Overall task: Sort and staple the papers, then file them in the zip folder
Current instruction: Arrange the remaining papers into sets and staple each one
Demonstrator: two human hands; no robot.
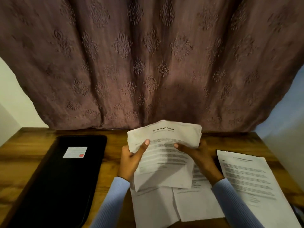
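Observation:
A printed sheet headed "Sample Health Report" [164, 155] is lifted off the table between both hands, its top edge curling back. My left hand [131, 158] grips its left edge, thumb on the front. My right hand [195, 153] grips its right side, thumb on the print. Beneath it, more loose papers [185, 204] lie overlapping on the wooden table [28, 162]. A separate printed sheet [250, 180] lies flat to the right. The black zip folder [65, 183], shut and bearing a small white label, lies at the left. No stapler shows.
A brown patterned curtain [148, 63] hangs right behind the table's far edge. White wall shows at the left and a pale blue wall at the right. A dark object peeks out at the bottom right corner.

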